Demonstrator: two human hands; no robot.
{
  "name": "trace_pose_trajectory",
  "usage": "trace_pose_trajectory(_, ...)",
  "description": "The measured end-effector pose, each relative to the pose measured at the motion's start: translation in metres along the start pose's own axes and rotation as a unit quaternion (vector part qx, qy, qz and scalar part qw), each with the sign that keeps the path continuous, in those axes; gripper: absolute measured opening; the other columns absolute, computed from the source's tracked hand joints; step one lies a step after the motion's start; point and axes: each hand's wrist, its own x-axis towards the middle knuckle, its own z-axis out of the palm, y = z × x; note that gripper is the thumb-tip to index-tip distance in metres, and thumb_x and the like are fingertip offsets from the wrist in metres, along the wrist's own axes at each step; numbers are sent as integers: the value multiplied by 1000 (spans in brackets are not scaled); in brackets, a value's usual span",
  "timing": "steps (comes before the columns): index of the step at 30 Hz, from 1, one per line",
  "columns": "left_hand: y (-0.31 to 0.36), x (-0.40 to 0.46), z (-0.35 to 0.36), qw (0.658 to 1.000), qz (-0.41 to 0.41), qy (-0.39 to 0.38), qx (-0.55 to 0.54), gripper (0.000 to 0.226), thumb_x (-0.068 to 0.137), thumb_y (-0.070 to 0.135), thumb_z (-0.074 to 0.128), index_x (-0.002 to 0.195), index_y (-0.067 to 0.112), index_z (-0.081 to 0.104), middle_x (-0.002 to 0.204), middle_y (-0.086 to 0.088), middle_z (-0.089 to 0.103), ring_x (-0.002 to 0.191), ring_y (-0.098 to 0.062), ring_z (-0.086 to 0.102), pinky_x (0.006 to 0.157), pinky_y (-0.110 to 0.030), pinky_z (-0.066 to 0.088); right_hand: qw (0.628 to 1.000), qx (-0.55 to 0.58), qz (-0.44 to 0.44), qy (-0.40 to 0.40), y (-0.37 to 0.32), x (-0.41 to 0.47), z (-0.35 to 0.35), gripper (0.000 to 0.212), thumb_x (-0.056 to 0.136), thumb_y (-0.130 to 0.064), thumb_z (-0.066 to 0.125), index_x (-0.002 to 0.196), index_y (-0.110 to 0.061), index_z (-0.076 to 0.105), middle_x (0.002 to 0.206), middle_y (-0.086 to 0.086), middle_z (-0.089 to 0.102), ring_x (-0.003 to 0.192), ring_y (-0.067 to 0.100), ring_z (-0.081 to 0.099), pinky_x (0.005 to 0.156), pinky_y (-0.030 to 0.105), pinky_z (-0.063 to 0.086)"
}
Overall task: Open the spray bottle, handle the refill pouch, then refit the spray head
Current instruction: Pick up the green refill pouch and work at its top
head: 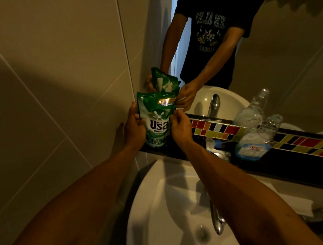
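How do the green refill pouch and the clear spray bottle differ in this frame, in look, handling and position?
The refill pouch is opaque green with printed branding; the spray bottle is clear plastic with a pale blue label. The pouch is gripped by the left hand and right hand; the bottle is untouched. The pouch is at the ledge's left end by the wall; the bottle is further right on the ledge, its neck open. Both are upright above the sink.
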Motion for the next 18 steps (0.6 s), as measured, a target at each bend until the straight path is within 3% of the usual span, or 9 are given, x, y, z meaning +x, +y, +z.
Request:
trace_pose_trajectory(2, 2, -2, 5, 1000, -7, 1, 13, 71, 91, -2, 50, 148, 37, 37, 109, -5, 68, 99, -18, 69, 83, -39, 60, 1000, 18, 13, -9, 0, 1, -5, 12, 106, -9, 51, 107, -5, 62, 103, 11, 71, 97, 22, 68, 84, 36, 60)
trace_pose_trajectory(5, 11, -5, 10, 1000, -1, -5, 1, 65, 93, 4, 52, 146, 40, 38, 107, 3, 69, 93, -6, 70, 77, -34, 63, 997, 59, 40, -23, -1, -1, -17, 12, 107, -13, 50, 106, -7, 60, 105, 12, 71, 99, 25, 70, 84, 40, 61)
trace_pose_trajectory(8, 27, -7, 12, 999, -5, -32, -41, 64, 94, 1, 52, 146, 36, 39, 109, -4, 69, 97, -17, 73, 76, -43, 63, 992, 107, 60, -32, -9, -7, -34, 14, 108, -19, 47, 108, -16, 60, 107, 8, 73, 98, 20, 73, 79, 34, 60)
trace_pose_trajectory(11, 52, -14, 17, 997, -27, -60, -48, 63, 97, 3, 54, 145, 41, 39, 111, -4, 69, 101, -24, 72, 78, -52, 62, 989, 128, 67, -27, -23, -15, -52, 16, 110, -24, 43, 113, -20, 58, 113, 10, 74, 106, 24, 72, 89, 45, 62)
trace_pose_trajectory(13, 71, -20, 26, 991, -47, -82, -94, 59, 97, 0, 52, 144, 35, 43, 114, -8, 69, 104, -28, 71, 80, -53, 61, 990, 126, 60, -20, -32, -20, -66, 17, 111, -26, 40, 118, -21, 55, 116, 11, 73, 110, 26, 71, 93, 49, 60)
trace_pose_trajectory(16, 99, -30, 38, 979, -72, -113, -153, 57, 96, -7, 49, 143, 26, 46, 112, -10, 69, 104, -30, 70, 80, -52, 61, 989, 143, 47, -11, -47, -33, -90, 19, 111, -26, 37, 124, -27, 52, 115, 7, 73, 110, 24, 72, 85, 40, 62)
trace_pose_trajectory(18, 116, -37, 44, 974, -80, -129, -169, 54, 96, -7, 49, 136, 29, 51, 107, -7, 68, 100, -29, 71, 78, -53, 61, 985, 164, 43, -8, -57, -46, -107, 23, 110, -26, 39, 127, -35, 51, 110, -6, 76, 103, 12, 74, 75, 29, 62)
